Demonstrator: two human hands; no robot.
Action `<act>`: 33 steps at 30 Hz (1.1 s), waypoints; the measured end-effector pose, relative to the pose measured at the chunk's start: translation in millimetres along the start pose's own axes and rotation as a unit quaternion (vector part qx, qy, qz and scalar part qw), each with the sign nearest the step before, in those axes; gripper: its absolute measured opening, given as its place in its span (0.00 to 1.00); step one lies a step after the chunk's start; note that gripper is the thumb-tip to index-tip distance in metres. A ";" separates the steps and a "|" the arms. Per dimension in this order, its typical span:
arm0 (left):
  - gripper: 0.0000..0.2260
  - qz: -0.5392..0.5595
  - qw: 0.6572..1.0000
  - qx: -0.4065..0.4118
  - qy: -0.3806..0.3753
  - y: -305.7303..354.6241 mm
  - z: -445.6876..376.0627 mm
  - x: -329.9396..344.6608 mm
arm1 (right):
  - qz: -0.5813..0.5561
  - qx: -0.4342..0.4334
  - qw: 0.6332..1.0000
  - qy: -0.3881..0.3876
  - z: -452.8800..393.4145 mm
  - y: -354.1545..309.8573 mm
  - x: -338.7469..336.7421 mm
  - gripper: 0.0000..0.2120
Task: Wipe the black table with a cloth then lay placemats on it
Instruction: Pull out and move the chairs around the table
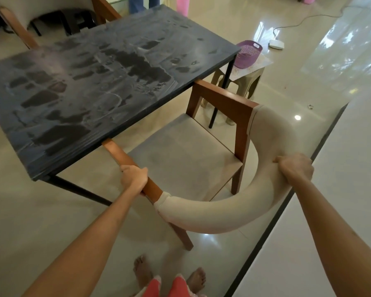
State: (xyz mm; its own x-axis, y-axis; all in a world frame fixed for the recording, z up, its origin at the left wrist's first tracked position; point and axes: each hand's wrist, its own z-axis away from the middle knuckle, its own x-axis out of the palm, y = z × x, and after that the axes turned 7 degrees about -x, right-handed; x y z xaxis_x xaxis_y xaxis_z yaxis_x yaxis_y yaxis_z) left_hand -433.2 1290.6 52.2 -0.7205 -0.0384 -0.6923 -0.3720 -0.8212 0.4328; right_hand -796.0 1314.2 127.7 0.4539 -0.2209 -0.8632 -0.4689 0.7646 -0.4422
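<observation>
While the black table dries in streaks across the upper left of the frame, I have both hands on the chair at lower centre. My left hand curls round the wooden armrest; my right hand grips the padded curved backrest. Holding it at two points should keep it from twisting, my guess being that it goes in or out to free the table's near edge. Its front already sits under that edge. Open floor lies behind me and to the right, up to a dark strip. No cloth or placemats in view. A purple basket sits on a small stool past the table's far corner, upper right of centre.
</observation>
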 end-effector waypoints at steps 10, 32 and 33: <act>0.24 -0.036 0.998 -0.015 0.055 1.6 -1.1 4.6 | -0.012 -0.003 1.000 0.014 2.3 12.6 9.6 0.28; 0.23 -0.041 0.988 -0.058 0.135 7.5 -22.0 25.1 | 0.326 -0.302 0.896 -0.014 -147.3 -64.5 54.3 0.30; 0.23 -0.041 0.988 -0.062 0.138 7.7 -22.7 25.6 | 0.337 -0.314 0.887 -0.015 -155.7 -75.4 61.9 0.27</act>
State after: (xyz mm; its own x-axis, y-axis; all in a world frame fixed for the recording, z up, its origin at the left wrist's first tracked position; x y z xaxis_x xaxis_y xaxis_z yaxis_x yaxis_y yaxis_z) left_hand -441.2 1270.3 24.7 -0.4979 -0.1087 -0.8604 -0.3357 -0.8906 0.3068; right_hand -850.5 1148.6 69.7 -0.0751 0.1813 -0.9805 -0.9670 0.2268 0.1160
